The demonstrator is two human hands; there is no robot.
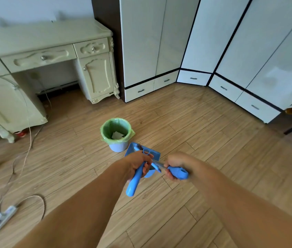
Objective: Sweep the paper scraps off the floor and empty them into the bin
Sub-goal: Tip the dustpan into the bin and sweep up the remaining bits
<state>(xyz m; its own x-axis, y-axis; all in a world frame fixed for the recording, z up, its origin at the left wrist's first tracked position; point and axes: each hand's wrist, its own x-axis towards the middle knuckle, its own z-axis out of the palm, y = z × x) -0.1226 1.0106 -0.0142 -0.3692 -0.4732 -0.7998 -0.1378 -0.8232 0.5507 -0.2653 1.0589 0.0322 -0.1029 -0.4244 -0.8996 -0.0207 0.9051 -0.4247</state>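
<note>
Paper scraps (117,135) in bin (116,134), both hands gripping blue handles

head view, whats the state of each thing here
bin: upright, green liner, paper scraps inside
dustpan: beside bin, mostly hidden by hands
left hand: shut on a blue handle
right hand: shut on the other blue handle
desk drawers: closed
wardrobe doors: closed

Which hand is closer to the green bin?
Left. The left hand is just below the bin, holding a blue handle; the right hand is farther off to the right.
</note>
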